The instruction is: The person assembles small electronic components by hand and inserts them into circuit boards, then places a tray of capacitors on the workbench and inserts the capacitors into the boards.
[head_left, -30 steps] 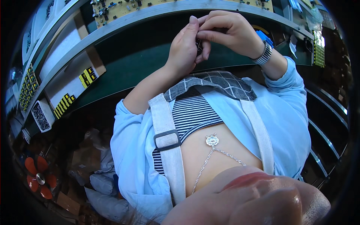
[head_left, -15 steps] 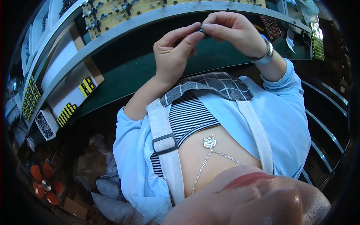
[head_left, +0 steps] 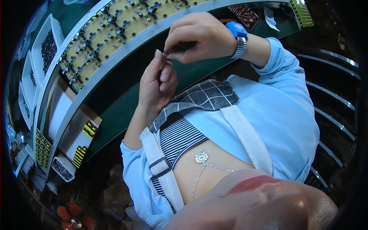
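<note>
Both left hand (head_left: 153,86) and right hand (head_left: 201,36) pinching small dark part (head_left: 165,53), mostly hidden, above green bench (head_left: 119,101). Metal rail (head_left: 130,48) between hands and circuit board (head_left: 100,44); white trays (head_left: 57,30) farther left.

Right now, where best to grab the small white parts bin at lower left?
White bin: probably pinch its lower-right end rim, coming from the person's side; that wall looks unobstructed, while yellow-and-black parts sit by its upper-right side.
</note>
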Available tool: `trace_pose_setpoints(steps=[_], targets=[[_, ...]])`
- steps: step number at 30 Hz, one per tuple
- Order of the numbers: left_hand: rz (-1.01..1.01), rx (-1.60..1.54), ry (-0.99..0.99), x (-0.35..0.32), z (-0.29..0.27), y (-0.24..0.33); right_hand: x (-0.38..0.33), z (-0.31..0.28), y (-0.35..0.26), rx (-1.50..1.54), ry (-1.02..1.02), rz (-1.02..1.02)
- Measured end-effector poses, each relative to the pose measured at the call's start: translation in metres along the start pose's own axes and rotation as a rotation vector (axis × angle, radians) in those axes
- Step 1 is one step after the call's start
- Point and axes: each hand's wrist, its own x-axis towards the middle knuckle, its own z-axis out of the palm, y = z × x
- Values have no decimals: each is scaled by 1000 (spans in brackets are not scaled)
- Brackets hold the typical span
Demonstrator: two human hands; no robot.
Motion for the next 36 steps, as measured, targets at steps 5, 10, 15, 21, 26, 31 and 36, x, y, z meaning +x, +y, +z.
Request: trace_pose_setpoints(steps=[5,10,15,21,26,31,36], targets=[[70,-286,181,-5,5,3,21,-24,27,88,83,217],[75,-357,459,4,19,-2,43,-52,58,-26,147,452],[52,-254,392,4,19,-2,63,-48,96,-139,-9,371],[45,-56,164,1,1,-1,73,-50,113,-231,-88,338],[2,42,192,4,8,-2,80,-50,119,-253,-190,376],[-1,60,220,5,15,0,83,-57,106,-278,-226,302],[44,145,218,1,14,-2,71,-63,82,-341,-19,18]])
